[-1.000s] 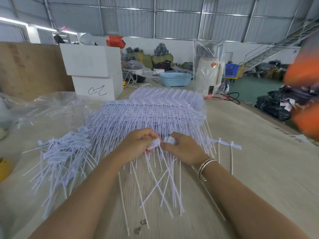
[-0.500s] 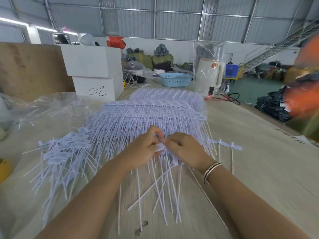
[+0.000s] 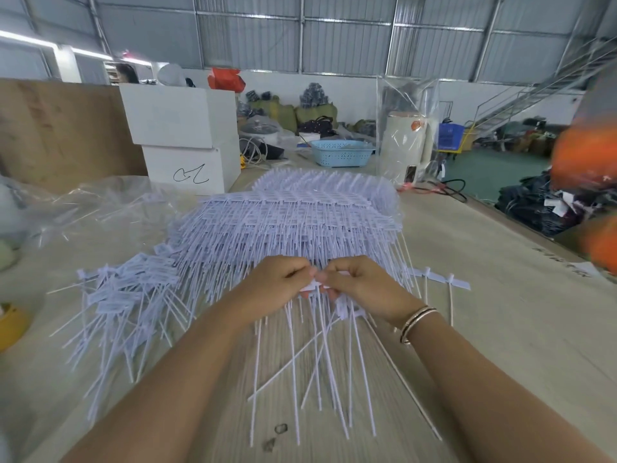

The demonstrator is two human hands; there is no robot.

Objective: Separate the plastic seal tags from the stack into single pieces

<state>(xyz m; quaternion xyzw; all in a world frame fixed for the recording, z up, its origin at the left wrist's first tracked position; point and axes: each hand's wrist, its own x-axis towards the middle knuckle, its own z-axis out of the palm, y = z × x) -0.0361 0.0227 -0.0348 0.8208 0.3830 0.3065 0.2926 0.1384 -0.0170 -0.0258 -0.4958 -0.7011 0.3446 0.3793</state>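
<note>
A large stack of joined white plastic seal tags (image 3: 287, 222) lies on the wooden table (image 3: 500, 329), its thin tails pointing toward me. At its near edge my left hand (image 3: 277, 284) and my right hand (image 3: 364, 285) meet, both pinching the flat heads of a strip of tags (image 3: 315, 287). The strip's long tails (image 3: 320, 362) hang down over the table below my hands. A loose heap of single tags (image 3: 123, 295) lies to the left. Two single tags (image 3: 444, 282) lie to the right.
Clear plastic sheeting (image 3: 93, 212) is crumpled at the left, with a yellow object (image 3: 11, 325) at the left edge. Two white boxes (image 3: 182, 138), a blue basket (image 3: 339, 152) and a wrapped white appliance (image 3: 405, 148) stand behind the stack. A blurred orange shape (image 3: 591, 182) is at the right.
Both hands have shifted slightly away from me along the stack's near edge while still pinching tag heads. The hanging tails have swung and spread. The blurred orange shape at the right has moved.
</note>
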